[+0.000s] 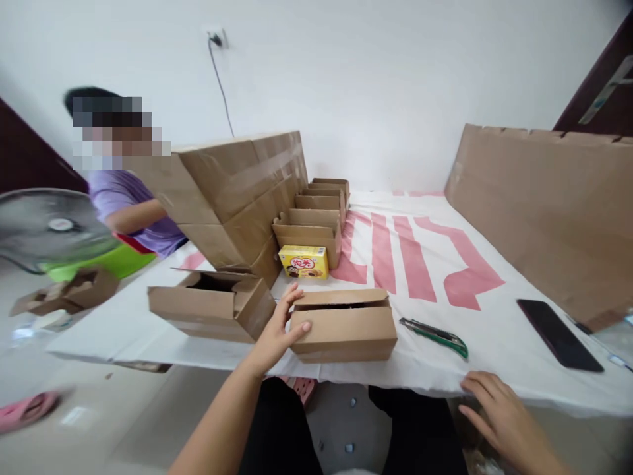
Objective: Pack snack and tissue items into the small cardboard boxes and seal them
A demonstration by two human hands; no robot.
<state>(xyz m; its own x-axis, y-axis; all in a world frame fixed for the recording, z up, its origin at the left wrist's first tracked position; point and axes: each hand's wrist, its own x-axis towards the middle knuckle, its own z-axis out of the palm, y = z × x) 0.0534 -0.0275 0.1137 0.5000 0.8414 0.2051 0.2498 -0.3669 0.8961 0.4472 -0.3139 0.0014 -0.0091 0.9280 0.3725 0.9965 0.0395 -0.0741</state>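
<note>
In front of me on the table stands a small brown cardboard box (343, 333), its top flaps folded nearly together with a narrow dark gap. My left hand (279, 333) grips the box's left end, thumb on the front flap and fingers at the back corner. My right hand (499, 412) is open, its fingertips at the table's front edge, holding nothing. A green box cutter (435, 336) lies between that hand and the box. Behind the box is a yellow printed snack box (303, 262). Another cardboard box (212, 303) stands at the left with raised flaps.
A stack of large cartons (237, 198) rises at the back left, beside a row of open boxes (316, 227). A tall cardboard sheet (544, 211) and a phone (558, 335) are at the right. A person in a purple shirt (133, 204) sits beyond the cartons, near a fan (54, 224).
</note>
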